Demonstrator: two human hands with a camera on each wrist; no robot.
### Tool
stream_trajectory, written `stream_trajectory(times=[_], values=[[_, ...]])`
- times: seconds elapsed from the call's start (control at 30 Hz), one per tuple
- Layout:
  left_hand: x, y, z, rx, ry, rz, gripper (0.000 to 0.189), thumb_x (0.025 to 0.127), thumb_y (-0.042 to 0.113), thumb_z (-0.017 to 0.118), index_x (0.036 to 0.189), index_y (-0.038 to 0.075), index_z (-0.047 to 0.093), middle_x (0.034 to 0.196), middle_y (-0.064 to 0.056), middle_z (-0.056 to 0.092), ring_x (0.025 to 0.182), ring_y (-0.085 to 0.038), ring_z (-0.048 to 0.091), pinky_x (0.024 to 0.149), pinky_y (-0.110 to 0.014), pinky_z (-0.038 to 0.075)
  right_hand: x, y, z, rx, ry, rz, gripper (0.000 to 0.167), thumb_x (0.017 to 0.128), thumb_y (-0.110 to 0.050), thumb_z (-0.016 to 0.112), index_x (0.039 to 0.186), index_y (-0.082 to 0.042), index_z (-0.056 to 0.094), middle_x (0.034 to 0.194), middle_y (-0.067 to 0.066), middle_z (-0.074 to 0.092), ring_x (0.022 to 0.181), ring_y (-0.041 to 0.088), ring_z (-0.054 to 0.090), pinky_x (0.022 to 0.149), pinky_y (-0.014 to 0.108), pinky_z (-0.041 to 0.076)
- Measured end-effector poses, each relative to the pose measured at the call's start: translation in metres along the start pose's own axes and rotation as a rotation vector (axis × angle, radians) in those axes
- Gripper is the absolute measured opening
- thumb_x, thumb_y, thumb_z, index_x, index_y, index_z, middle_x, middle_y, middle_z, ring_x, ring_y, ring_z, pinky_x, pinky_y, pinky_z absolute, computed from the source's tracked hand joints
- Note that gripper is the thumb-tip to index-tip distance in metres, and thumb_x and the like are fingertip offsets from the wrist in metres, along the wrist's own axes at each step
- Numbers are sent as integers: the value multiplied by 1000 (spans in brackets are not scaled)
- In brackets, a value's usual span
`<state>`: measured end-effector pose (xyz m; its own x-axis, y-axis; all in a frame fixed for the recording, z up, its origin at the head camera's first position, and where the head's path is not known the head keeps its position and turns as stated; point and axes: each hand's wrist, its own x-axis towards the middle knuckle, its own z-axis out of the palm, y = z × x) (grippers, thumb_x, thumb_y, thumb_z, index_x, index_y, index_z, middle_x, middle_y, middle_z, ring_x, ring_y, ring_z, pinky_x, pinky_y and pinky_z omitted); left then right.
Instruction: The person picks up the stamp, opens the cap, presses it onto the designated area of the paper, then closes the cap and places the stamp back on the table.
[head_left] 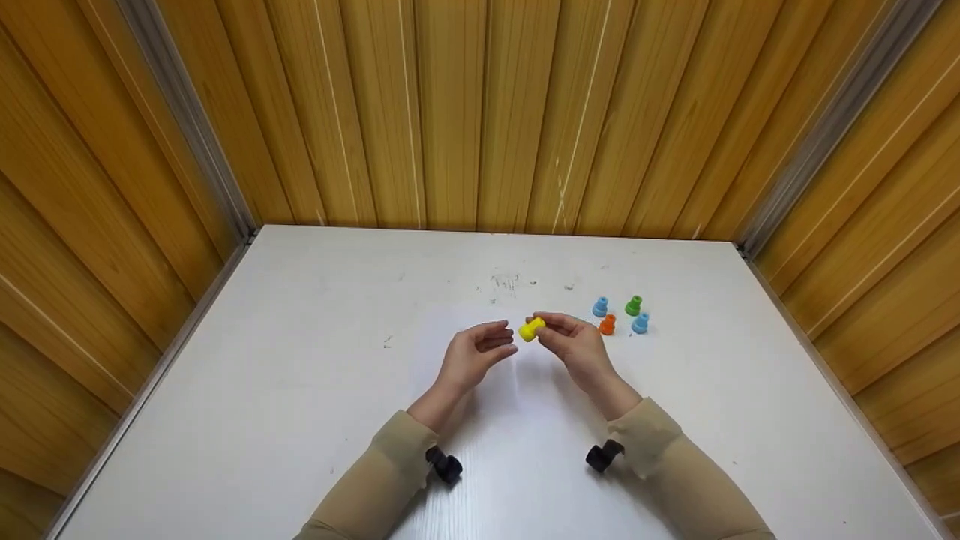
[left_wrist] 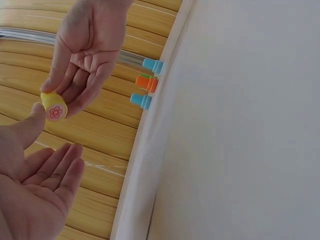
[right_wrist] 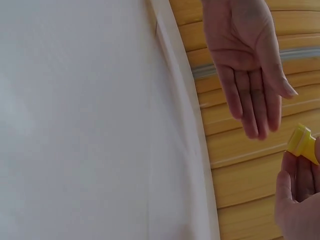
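My right hand (head_left: 581, 352) pinches a small yellow stamp (head_left: 532, 328) between thumb and fingers, held up over the white table. In the left wrist view the stamp's round end (left_wrist: 55, 112) shows a pink flower pattern. My left hand (head_left: 469, 356) is just left of the stamp, fingers loosely extended and holding nothing. Its palm faces the stamp, with the thumb close to it in the left wrist view. Right of the right hand stand an orange stamp (head_left: 607, 324), a green stamp (head_left: 634, 305) and two blue stamps, one nearer (head_left: 640, 323) and one farther (head_left: 600, 306).
The white table (head_left: 300, 375) carries faint dark marks (head_left: 505, 281) toward the back. Wood-patterned panels (head_left: 450, 112) rise behind it and on both sides, with grey metal posts at the corners. A black wrist camera (head_left: 448, 466) sits on the left sleeve, another (head_left: 602, 455) on the right.
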<state>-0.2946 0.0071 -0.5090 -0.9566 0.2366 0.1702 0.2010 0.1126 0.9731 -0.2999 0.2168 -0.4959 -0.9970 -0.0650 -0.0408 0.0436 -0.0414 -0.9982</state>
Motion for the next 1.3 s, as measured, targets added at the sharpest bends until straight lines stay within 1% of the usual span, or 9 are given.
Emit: stream_trajectory(times=[0.13,0.33,0.57,0.77,0.83,0.93,1.1,1.2,1.3], values=[[-1,-2,3,-3,4,31,44,89,12,80,129,-3,68,121,-19,75,108,-28,75,93,-30,63,-2,8,13,45,9,6,35,96,-3,71,130,2,67,129,12,73,111,13,72,96,23,60],[-1,-4,2,10,57,23,35,88,11,81,120,2,74,119,-13,76,105,-23,76,92,-28,62,-3,13,24,64,21,-7,33,95,-3,72,127,3,69,125,12,75,109,12,73,94,23,60],[-3,-2,1,19,100,10,29,87,12,82,114,3,77,114,-13,78,102,-23,77,90,-28,63,-5,12,28,81,21,-6,29,95,-1,71,124,1,71,123,11,76,108,14,73,94,23,60],[1,-4,-4,-12,116,20,28,86,8,82,112,0,78,110,-16,78,100,-24,77,85,-26,64,1,3,27,190,39,34,34,96,0,69,130,5,66,119,6,77,107,11,73,96,24,60],[4,-4,-8,-26,137,20,27,86,6,82,112,0,77,109,-17,78,99,-24,77,84,-25,64,5,-2,24,204,55,24,36,97,0,68,132,6,63,120,6,76,108,11,73,97,25,60],[7,-4,-17,-36,179,11,27,86,6,82,112,0,77,109,-17,78,99,-22,76,84,-24,64,14,-9,17,117,76,-20,36,98,-2,68,132,5,64,123,7,75,107,10,72,97,23,59],[11,-6,-34,-18,255,12,28,87,6,81,114,0,77,109,-18,78,98,-22,75,83,-22,63,32,-13,11,-171,106,-110,31,95,-7,74,125,-2,71,124,12,75,105,13,71,95,20,60],[12,-8,-43,3,294,-5,28,88,7,81,115,1,77,110,-17,77,99,-22,74,84,-23,63,42,-10,11,-317,115,-122,29,93,-9,76,122,-5,74,121,12,75,105,17,71,94,21,60],[13,-11,-48,15,307,-50,28,89,7,80,116,3,77,114,-16,77,101,-22,74,86,-24,63,51,-6,13,-419,102,-106,28,92,-10,77,120,-6,76,119,12,76,106,21,70,95,27,61]])
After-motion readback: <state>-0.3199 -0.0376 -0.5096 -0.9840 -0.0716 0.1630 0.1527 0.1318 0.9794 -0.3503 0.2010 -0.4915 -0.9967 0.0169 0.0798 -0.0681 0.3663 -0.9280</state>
